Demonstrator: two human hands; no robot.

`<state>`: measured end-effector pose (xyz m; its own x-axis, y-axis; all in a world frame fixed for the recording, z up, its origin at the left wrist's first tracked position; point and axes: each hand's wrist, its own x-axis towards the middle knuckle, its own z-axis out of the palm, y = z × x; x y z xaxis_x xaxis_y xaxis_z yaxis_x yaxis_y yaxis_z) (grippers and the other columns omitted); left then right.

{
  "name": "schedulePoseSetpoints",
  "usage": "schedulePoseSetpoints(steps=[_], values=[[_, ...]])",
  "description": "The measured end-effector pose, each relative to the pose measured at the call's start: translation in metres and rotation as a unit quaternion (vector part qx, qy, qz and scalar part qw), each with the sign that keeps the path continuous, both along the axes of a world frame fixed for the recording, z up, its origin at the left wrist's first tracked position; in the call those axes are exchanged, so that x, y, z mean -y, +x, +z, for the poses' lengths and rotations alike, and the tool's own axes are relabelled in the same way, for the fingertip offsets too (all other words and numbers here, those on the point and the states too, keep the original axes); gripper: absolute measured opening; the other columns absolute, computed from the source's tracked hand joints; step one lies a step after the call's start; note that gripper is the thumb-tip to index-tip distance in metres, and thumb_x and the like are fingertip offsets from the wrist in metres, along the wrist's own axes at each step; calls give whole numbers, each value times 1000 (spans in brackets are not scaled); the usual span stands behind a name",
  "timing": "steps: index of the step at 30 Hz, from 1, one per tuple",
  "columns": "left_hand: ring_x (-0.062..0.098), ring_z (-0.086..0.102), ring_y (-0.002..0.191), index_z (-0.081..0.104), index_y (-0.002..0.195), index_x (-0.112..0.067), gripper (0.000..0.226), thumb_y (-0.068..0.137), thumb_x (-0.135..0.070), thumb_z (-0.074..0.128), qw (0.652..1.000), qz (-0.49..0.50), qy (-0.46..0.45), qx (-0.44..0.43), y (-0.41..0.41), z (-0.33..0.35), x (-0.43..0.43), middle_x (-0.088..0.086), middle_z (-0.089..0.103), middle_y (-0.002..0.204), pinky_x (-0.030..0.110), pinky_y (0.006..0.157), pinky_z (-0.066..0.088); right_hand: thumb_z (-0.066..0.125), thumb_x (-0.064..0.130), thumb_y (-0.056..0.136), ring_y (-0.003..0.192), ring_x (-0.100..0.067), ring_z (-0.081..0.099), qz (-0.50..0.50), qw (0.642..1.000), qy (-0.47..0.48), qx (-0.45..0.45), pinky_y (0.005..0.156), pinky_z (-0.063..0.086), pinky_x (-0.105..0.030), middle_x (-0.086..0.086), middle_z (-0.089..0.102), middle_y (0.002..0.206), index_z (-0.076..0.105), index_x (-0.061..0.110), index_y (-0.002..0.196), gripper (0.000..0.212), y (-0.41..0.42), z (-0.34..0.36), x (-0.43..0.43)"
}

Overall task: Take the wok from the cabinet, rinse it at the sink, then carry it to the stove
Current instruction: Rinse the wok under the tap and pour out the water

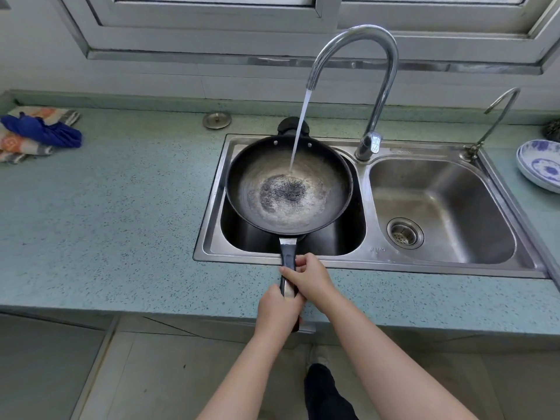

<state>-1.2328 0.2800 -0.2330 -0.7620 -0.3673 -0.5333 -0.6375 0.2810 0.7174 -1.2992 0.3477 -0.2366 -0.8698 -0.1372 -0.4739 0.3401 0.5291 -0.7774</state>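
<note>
Lighting: bright, even daylight is coming in from the window (218, 22) at the top.
Glare: white highlights are showing on the faucet (385, 71) curve and along the sink (424, 263), chiefly its right basin.
Shadows: the left basin is lying dark under the wok (333, 189); a soft shadow is falling beneath the desk (106, 207) edge.
Distortion: wide-angle bending is curving the desk edge and window frame toward the corners.
Focus: centre is reading sharp, borders slightly softening.

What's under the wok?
The left basin lies under the wok. Only its dark walls show; the wok covers its bottom, so whatever is down there is hidden.
</note>
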Motion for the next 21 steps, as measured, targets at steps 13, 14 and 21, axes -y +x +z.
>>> schedulePoseSetpoints(steps=[13,14,21], values=[[25,49,106,55,110,-7,34,83,-27,59,940,-97,-278,-170,-29,35,10,9,56,113,32,86,38,57,24,87,83,-13,56,27,992,47,-115,74,41,-23,2,58,93,54,11,110,26,-20,26,-43],[26,49,108,56,111,-7,35,83,-27,58,930,-114,-296,-184,-36,39,7,9,57,116,34,89,39,56,23,87,85,-14,55,32,988,60,-139,76,41,-23,0,58,97,54,10,110,26,-26,31,-49],[22,32,135,45,132,-10,50,88,-33,48,887,-219,-354,-202,-90,59,-24,8,41,145,38,109,29,54,19,89,114,-22,48,63,957,143,-244,94,37,-28,-8,53,121,51,6,122,36,-73,57,-93]])
